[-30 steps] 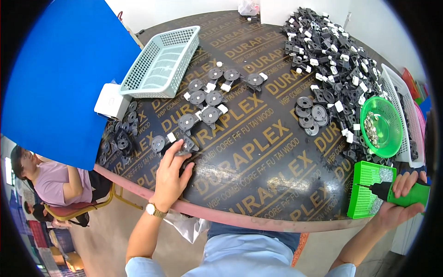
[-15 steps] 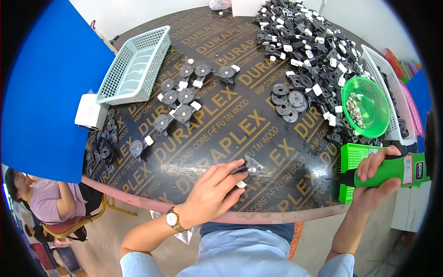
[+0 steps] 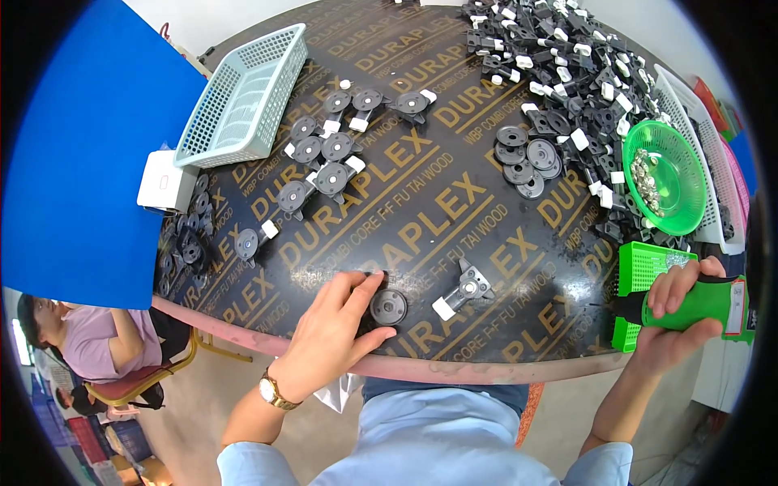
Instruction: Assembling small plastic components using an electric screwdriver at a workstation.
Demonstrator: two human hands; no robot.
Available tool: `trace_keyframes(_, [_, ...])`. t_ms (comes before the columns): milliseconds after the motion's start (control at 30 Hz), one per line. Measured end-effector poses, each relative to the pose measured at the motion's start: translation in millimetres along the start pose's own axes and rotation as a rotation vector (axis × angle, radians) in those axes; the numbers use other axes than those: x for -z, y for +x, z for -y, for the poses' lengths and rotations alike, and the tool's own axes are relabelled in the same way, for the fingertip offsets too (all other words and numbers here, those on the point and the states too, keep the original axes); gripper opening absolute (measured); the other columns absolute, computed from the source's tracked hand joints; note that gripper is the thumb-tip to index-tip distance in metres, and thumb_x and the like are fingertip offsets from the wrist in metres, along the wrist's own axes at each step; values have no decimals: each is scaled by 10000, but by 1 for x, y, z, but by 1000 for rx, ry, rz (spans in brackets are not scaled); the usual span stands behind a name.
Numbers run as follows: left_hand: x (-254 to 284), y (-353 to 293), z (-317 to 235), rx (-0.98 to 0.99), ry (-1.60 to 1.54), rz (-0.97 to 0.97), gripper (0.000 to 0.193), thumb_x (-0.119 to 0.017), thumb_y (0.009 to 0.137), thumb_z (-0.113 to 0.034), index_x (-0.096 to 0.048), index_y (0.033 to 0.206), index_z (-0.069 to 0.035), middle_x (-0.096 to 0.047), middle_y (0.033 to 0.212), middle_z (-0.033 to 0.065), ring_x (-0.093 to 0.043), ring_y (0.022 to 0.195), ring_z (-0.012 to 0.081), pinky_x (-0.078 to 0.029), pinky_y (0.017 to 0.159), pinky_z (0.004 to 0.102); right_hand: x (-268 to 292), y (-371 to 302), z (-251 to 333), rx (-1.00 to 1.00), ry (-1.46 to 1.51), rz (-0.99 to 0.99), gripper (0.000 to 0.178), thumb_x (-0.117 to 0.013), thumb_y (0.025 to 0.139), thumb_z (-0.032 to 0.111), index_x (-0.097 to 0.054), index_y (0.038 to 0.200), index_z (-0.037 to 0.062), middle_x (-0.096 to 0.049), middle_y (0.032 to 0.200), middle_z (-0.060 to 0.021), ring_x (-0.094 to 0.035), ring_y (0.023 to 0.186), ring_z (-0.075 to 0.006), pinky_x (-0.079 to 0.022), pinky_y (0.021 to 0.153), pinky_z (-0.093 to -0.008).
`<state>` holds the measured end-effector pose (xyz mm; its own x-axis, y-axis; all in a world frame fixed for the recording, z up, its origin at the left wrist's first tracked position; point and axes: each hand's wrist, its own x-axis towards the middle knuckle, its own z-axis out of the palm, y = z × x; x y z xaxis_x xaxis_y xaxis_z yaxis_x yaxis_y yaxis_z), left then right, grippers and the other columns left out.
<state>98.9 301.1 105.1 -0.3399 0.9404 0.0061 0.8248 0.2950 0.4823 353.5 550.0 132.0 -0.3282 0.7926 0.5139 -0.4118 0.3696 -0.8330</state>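
Head: left fingers [image 3: 362,296] wide around disc [image 3: 389,308] near pink edge [image 3: 486,373], bracket [image 3: 470,288] apart; right fingers [image 3: 676,289] gripping green driver [image 3: 698,307].

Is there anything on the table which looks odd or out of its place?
Perhaps one thing: a small white piece seems to lie loose just beyond the grouped black disc parts, whose white tabs look attached. No clear damage or spill shows.

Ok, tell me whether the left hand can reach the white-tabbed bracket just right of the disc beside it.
Probably yes: the white-tabbed bracket lies uncovered on the tabletop, close to the left hand; only the black disc, lying flat, sits between them.
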Motion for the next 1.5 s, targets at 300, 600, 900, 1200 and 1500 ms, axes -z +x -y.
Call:
trace_keyframes(300, [-16, 1, 7, -62, -52, -1, 570, -762, 645, -129, -522, 1150, -21, -498, 1055, 119, -515, 927, 298, -465, 770, 359, -6, -4, -1, -5, -25, 35, 743, -545, 763, 648, -397, 1142, 26, -423, 656, -8, -402, 496, -82, -350, 449, -200])
trace_keyframes(600, [-14, -6, -5, -24, -116, 14, 588, -788, 620, -190, -549, 1130, -22, -525, 1023, 122, -535, 912, 308, -459, 780, 364, 6, -4, 1, 16, -15, 17, 722, -535, 788, 624, -391, 1157, 20, -428, 667, -5, -400, 508, -78, -344, 454, -193])
trace_keyframes(900, [-23, 0, -19, -32, -161, -58, 553, -749, 637, -56, -537, 1146, -23, -504, 1019, 112, -536, 873, 283, -469, 729, 340, 10, -4, -1, 18, 6, 33, 730, -543, 782, 624, -393, 1160, 17, -429, 658, -5, -403, 506, -78, -341, 446, -194])
trace_keyframes(1200, [-21, 53, -42, -224, -191, -65, 557, -742, 626, -44, -558, 1152, -54, -532, 1018, 97, -524, 883, 271, -452, 760, 332, 8, -7, 0, 42, -26, 40, 742, -550, 766, 634, -388, 1147, 18, -435, 644, -7, -402, 485, -80, -341, 437, -201])
trace_keyframes(1500, [-28, 56, -45, -162, -221, -41, 509, -772, 612, -86, -572, 1079, -45, -516, 947, 81, -522, 836, 253, -446, 728, 338, 11, -4, -2, 46, -16, 35, 752, -545, 760, 645, -386, 1143, 18, -437, 645, -2, -404, 488, -79, -341, 437, -202])
